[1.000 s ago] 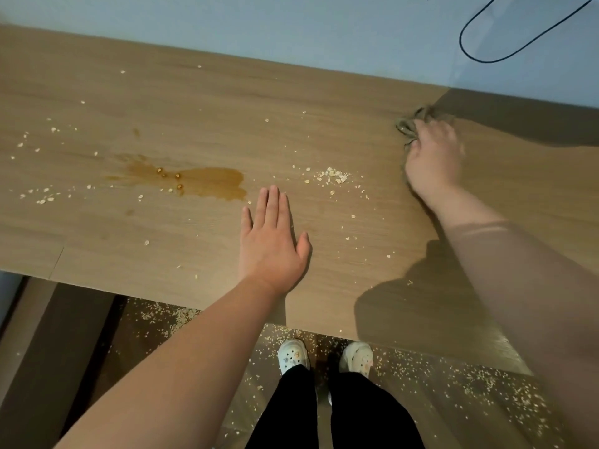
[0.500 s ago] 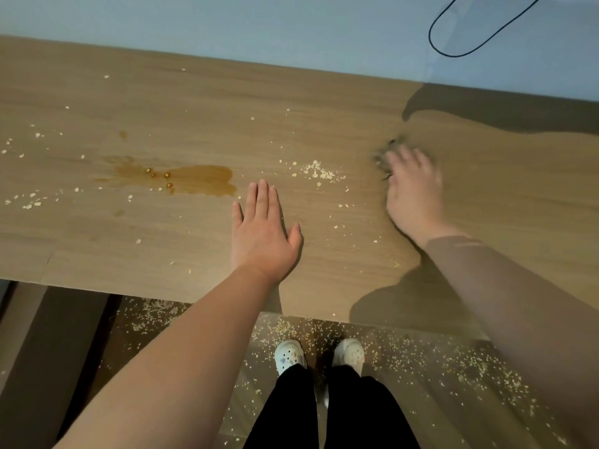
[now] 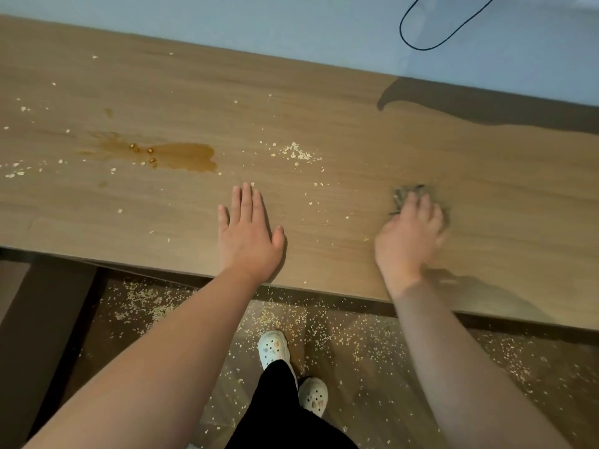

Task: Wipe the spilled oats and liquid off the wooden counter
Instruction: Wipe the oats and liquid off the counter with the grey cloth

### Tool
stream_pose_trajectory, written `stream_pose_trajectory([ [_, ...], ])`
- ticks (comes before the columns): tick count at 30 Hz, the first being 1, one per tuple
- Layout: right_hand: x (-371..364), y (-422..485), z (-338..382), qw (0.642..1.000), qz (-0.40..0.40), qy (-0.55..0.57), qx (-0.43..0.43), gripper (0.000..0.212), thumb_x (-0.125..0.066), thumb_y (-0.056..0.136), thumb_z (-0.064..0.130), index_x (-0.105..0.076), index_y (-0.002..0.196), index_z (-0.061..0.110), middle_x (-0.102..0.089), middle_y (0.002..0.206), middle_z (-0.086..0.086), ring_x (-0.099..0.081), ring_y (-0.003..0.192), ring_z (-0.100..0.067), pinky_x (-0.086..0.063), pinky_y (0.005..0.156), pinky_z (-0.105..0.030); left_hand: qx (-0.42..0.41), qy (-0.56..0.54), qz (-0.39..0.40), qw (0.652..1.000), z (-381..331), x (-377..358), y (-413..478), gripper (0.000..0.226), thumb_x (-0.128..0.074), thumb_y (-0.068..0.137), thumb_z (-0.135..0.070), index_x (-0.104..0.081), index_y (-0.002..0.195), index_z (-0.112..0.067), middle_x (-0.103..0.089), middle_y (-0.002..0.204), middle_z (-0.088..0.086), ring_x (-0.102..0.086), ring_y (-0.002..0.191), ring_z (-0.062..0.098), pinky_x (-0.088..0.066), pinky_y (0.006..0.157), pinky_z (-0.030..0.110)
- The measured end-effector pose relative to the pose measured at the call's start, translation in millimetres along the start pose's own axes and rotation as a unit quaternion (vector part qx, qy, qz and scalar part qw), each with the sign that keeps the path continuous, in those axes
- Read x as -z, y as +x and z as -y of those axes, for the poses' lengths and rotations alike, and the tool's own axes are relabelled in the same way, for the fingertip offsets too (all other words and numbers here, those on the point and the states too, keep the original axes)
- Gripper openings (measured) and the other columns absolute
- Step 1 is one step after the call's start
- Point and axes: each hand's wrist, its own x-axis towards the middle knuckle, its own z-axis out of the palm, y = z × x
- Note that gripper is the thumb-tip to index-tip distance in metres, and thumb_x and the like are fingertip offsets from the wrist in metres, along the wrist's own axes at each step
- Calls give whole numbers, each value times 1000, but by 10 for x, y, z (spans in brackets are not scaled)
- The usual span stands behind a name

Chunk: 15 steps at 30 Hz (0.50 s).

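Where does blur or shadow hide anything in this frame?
Head view: the right hand and the cloth under its fingers are motion-blurred; a dark shadow covers the far right of the counter; the puddle and oat cluster are sharp, evenly lit.

Left hand (image 3: 248,234): palm down, flat, fingers straight and together. Right hand (image 3: 410,238): palm down, fingers curled over rag (image 3: 401,195), blurred. Both forearms extended.

Only one view is given: shot from head height, tilted steeply down, close over the light brown wooden counter (image 3: 324,92), with the dark oat-strewn floor (image 3: 372,367) caught below.
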Motion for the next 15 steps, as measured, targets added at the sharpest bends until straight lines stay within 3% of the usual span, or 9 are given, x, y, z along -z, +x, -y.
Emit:
stream_pose_trajectory([
  [4,-36,-160,284,991,17,20,131,57,-33,98,26,-23,153,18,-22,161,-5,-17,148,-28,-9,120,-52,2,-14,-27,1000,-15,-30,-46,75,-23,100,-48,5,157,-9,13,165,7,17,151,20,7,123,42],
  [7,32,36,-82,958,46,-12,284,55,-21,98,29,-24,152,20,-22,160,-4,-16,149,-25,-9,122,-49,2,-26,-39,999,-28,-31,-55,75,-26,99,-47,2,158,-10,10,165,5,15,151,19,6,123,41],
  [9,78,271,-403,976,15,-3,217,53,-25,99,27,-30,151,17,-26,159,-6,-20,147,-27,-16,120,-53,0,-28,-46,999,-31,-40,-60,75,-26,99,-47,1,158,-10,9,165,4,14,151,18,6,123,40],
  [12,73,574,-550,999,-40,28,2,50,-37,98,22,-39,146,10,-33,155,-12,-26,143,-33,-21,116,-56,5,-28,-53,998,-21,-61,-51,75,-26,99,-47,2,158,-11,9,165,3,14,151,17,7,123,39],
  [15,61,711,-126,996,-23,49,-73,55,-41,95,22,-36,149,11,-29,158,-11,-22,145,-32,-15,117,-54,3,-24,-58,998,-14,-72,-38,74,-26,99,-47,1,158,-11,9,165,3,14,151,17,7,123,39],
])
